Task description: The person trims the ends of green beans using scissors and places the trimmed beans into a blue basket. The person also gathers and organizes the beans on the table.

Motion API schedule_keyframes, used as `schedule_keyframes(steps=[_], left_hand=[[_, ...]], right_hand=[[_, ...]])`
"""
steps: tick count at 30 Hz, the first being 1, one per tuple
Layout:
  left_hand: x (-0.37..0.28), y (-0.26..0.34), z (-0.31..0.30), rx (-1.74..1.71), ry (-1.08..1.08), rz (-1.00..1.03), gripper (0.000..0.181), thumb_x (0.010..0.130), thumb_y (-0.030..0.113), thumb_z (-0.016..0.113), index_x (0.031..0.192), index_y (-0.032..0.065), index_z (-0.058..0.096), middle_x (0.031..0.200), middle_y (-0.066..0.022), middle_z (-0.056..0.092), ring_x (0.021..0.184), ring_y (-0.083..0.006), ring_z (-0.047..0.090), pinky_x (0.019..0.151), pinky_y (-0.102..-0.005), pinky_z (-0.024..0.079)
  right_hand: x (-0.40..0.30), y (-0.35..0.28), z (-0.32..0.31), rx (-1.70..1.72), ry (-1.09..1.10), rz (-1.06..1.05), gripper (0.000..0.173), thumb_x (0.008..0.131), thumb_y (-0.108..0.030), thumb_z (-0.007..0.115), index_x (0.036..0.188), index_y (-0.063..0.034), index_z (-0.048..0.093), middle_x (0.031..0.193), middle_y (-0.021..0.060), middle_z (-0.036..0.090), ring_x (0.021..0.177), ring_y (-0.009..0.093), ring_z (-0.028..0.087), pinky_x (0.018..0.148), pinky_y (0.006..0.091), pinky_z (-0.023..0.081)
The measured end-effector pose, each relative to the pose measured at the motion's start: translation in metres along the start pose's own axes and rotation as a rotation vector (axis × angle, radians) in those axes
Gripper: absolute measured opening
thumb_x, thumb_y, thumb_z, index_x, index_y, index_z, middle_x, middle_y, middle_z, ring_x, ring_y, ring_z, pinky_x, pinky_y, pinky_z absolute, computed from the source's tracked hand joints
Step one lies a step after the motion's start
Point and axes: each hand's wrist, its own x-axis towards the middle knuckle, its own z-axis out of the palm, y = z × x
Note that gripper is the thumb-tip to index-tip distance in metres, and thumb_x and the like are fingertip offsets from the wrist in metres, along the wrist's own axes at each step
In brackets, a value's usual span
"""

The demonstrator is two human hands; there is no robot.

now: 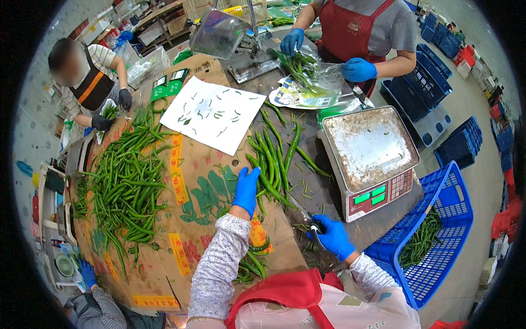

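Observation:
My left hand [246, 191], in a blue glove, reaches over the cardboard with its fingers apart. Its fingertips are at the left edge of a loose bunch of long green chili peppers [269, 160]; whether they touch one is unclear. In my right hand [335, 238], also gloved in blue, is a pair of scissors [309, 217]. The blades point up and left toward the lower pepper ends. Small cut green bits [305, 187] are scattered on the dark tabletop nearby. More peppers [252, 265] lie beside my left forearm, partly hidden by it.
A large pepper heap [127, 185] covers the cardboard [205, 164] at left. White paper [213, 111] bears green bits. At right stand a digital scale [370, 148] and a blue crate [456, 230] holding peppers. Opposite, a person [357, 37] handles bagged peppers [304, 74]; other people work at left.

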Motion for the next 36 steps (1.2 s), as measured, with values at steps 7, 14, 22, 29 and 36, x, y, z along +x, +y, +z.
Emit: schedule_keyframes(steps=[7, 14, 22, 29, 36], left_hand=[[0.008, -0.001, 0.019, -0.117, -0.056, -0.103, 0.061, 0.079, 0.041, 0.058, 0.127, 0.0119, 0.036, 0.128, -0.0101, 0.036, 0.114, -0.0293, 0.038, 0.090, -0.0483, 0.033], [0.024, 0.005, 0.039, -0.289, -0.296, -0.065, 0.076, 0.083, 0.039, 0.056, 0.138, 0.0045, 0.017, 0.142, -0.0170, 0.017, 0.127, -0.0362, 0.024, 0.097, -0.0457, 0.033], [-0.013, 0.007, -0.019, -0.277, -0.249, 0.083, 0.055, 0.084, 0.035, 0.055, 0.124, 0.0009, 0.040, 0.119, -0.0170, 0.048, 0.104, -0.0281, 0.051, 0.086, -0.0383, 0.044], [-0.137, -0.002, -0.149, -0.336, 0.274, 0.297, 0.035, 0.085, 0.026, 0.054, 0.110, 0.0026, 0.052, 0.107, -0.0109, 0.057, 0.091, -0.0206, 0.056, 0.081, -0.0329, 0.044], [-0.239, -0.083, -0.226, -0.155, 0.741, 0.316, 0.026, 0.083, 0.021, 0.056, 0.106, 0.0072, 0.056, 0.097, -0.0028, 0.058, 0.085, -0.0129, 0.054, 0.073, -0.0255, 0.043]], right_hand=[[-0.014, 0.014, 0.017, 0.178, 0.076, 0.020, 0.039, 0.072, -0.023, 0.071, 0.105, -0.0066, 0.057, 0.083, 0.0158, 0.063, 0.073, 0.020, 0.064, 0.063, 0.0317, 0.049], [-0.024, 0.026, 0.022, 0.224, 0.110, 0.078, 0.041, 0.072, -0.024, 0.072, 0.105, -0.0057, 0.057, 0.081, 0.0141, 0.064, 0.072, 0.014, 0.062, 0.063, 0.0305, 0.048], [-0.034, 0.041, 0.008, 0.059, 0.073, 0.082, 0.044, 0.072, -0.027, 0.070, 0.109, -0.0088, 0.055, 0.085, 0.0168, 0.064, 0.076, 0.029, 0.064, 0.064, 0.0350, 0.049], [-0.046, 0.033, -0.005, -0.359, 0.150, 0.012, 0.033, 0.073, -0.020, 0.064, 0.103, -0.0107, 0.053, 0.084, 0.0168, 0.062, 0.075, 0.035, 0.060, 0.061, 0.0433, 0.047], [-0.039, 0.023, -0.015, -0.781, 0.105, -0.074, 0.021, 0.075, -0.016, 0.059, 0.094, -0.0098, 0.055, 0.073, 0.0179, 0.058, 0.066, 0.036, 0.057, 0.055, 0.0460, 0.043]])
